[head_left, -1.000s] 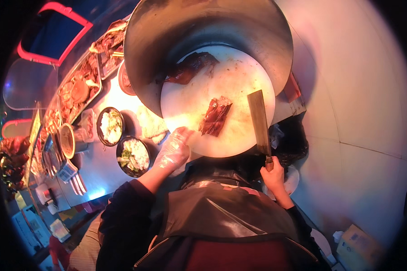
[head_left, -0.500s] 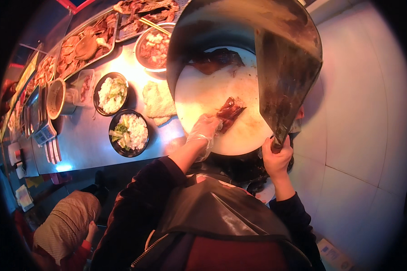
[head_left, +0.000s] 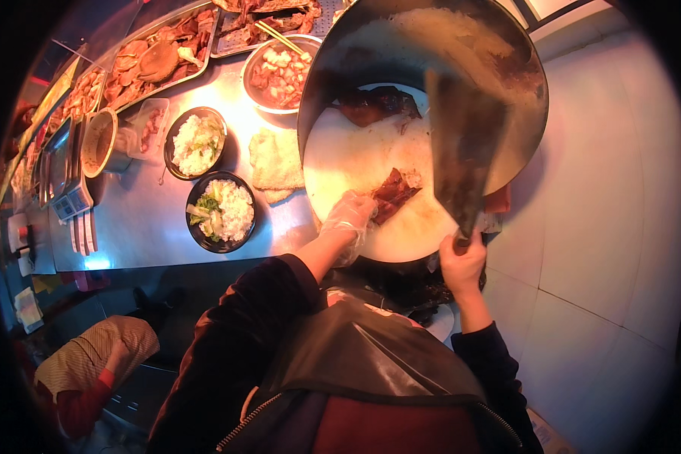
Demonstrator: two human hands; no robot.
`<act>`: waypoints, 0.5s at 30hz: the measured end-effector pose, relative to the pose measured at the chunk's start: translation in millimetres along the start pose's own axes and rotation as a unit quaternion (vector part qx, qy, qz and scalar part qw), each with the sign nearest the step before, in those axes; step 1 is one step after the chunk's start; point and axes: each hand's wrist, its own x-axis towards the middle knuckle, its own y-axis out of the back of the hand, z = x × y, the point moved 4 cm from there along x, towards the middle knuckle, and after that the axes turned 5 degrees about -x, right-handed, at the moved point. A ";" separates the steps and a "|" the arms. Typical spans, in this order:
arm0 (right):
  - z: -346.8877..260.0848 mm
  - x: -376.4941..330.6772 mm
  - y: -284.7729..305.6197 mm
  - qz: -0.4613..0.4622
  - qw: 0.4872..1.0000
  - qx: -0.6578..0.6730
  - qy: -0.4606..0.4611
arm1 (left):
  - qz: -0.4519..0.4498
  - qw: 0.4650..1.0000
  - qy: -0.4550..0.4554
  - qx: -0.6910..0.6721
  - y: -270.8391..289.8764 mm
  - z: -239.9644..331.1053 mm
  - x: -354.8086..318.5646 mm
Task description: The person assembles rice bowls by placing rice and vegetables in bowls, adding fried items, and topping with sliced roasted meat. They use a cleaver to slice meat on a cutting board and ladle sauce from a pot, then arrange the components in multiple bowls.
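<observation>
In the head view, a small piece of dark red meat [head_left: 395,200] is laid on a round white board [head_left: 331,159], near the middle of its lower part. Its left end is touched by the bent fingers of the left hand [head_left: 349,213], which is covered by a thin clear glove (whether the meat is pinched or just pressed cannot be told). A big cleaver [head_left: 467,155] is gripped by the right hand [head_left: 464,268], with the fingers wrapped around its handle. The wide blade is held up over the right side of the board and is a bit blurred. A bigger chunk of dark meat [head_left: 377,107] is set at the far edge of the board. The back of the board is ringed by a tall curved metal shield [head_left: 431,26]. On the left, a tan cloth [head_left: 274,161] is placed beside the board on a shiny table [head_left: 147,227]. Further left, an upper black bowl [head_left: 220,160] and a lower black bowl [head_left: 250,228] are filled with white rice and greens. Chopsticks [head_left: 277,35] are rested on a metal bowl [head_left: 268,108] of chopped food
</observation>
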 end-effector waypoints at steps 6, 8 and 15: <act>48.2 8.3 -53.8 -0.168 0.941 -0.276 -0.099 | -0.008 0.999 0.038 -0.023 -18.4 -6.0 15.8; 41.5 17.2 -49.3 -0.175 0.957 -0.216 -0.086 | 0.010 0.996 0.028 -0.078 -21.4 -7.7 19.8; -12.2 15.0 21.5 -0.011 0.999 -0.037 0.029 | 0.057 0.996 -0.062 -0.028 -5.5 13.7 15.2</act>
